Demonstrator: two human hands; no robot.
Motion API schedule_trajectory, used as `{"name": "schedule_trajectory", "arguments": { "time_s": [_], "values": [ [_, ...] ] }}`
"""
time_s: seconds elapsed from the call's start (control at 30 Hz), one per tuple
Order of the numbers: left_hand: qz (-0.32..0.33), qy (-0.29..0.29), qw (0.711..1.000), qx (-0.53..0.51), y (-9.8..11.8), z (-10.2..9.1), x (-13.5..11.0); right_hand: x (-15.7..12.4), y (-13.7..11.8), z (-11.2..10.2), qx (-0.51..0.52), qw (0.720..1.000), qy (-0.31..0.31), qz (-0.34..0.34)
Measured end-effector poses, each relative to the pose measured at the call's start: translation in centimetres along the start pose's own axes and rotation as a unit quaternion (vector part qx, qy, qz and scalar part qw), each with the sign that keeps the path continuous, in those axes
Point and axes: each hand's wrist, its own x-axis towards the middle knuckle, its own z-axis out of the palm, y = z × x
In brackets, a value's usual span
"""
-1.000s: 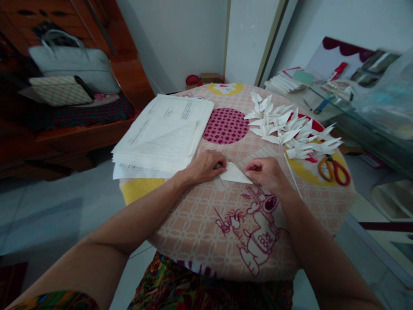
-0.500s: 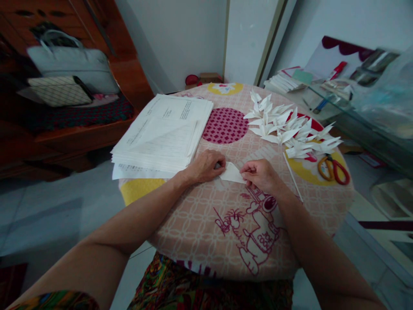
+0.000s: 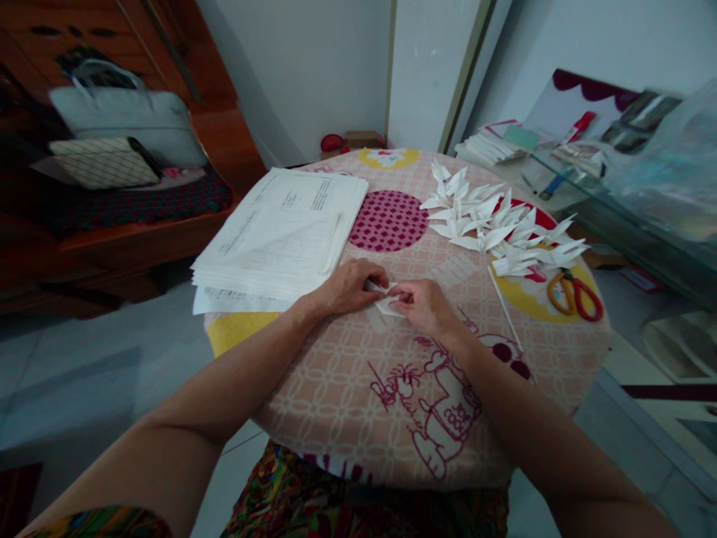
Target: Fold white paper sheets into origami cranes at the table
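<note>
While the left hand [image 3: 357,286] rests low over the worktop [image 3: 330,388], its fingers curl narrowly and hold the left end of a small piece of folded white paper [image 3: 388,306]. The right hand [image 3: 421,305] meets it from the other side, thumb and fingertips drawn together in a pinch on the paper's right part. The paper thus lies between the two hands, just ahead of both sets of fingertips, which almost touch; its near edge shows below them, while the rest is covered, so its full shape cannot be told.

Just beyond the left hand and to its left lies a thick stack of printed sheets [image 3: 280,232], its near corner close to the wrist. Past the right hand, a thin white stick [image 3: 506,310] slants across the patterned cloth, near the right forearm. Farther off, a cluster of folded white paper cranes [image 3: 487,217] spreads over the far right of the worktop, and scissors [image 3: 569,276] with one yellow-orange and one red handle loop lie just on the near side of it.

Beyond the worktop, a glass shelf [image 3: 621,228] stands at the right; at the left, a pale handbag [image 3: 131,123] sits on a wooden bench [image 3: 140,233] behind a quilted clutch [image 3: 104,163].
</note>
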Motion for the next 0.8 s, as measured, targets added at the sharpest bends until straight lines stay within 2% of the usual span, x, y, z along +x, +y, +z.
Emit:
{"name": "schedule_trajectory", "arguments": {
  "time_s": [0.13,0.3,0.53,0.8],
  "values": [
    [-0.034,0.007,0.999,-0.014,-0.8,-1.3,-0.4,-0.2,-0.2,0.3,-0.055,0.998,0.018,0.016],
    [-0.054,-0.008,0.998,-0.019,-1.2,-1.9,-0.6,-0.3,-0.7,0.5,-0.111,0.993,0.024,-0.009],
    [0.000,-0.002,1.000,0.017,-1.0,-2.2,-0.8,-0.4,-0.8,0.6,-0.127,0.991,0.014,-0.030],
    [-0.017,0.026,0.999,0.026,-1.0,-2.0,-0.8,-0.5,-1.3,0.6,-0.159,0.986,0.004,-0.040]
  ]
}}
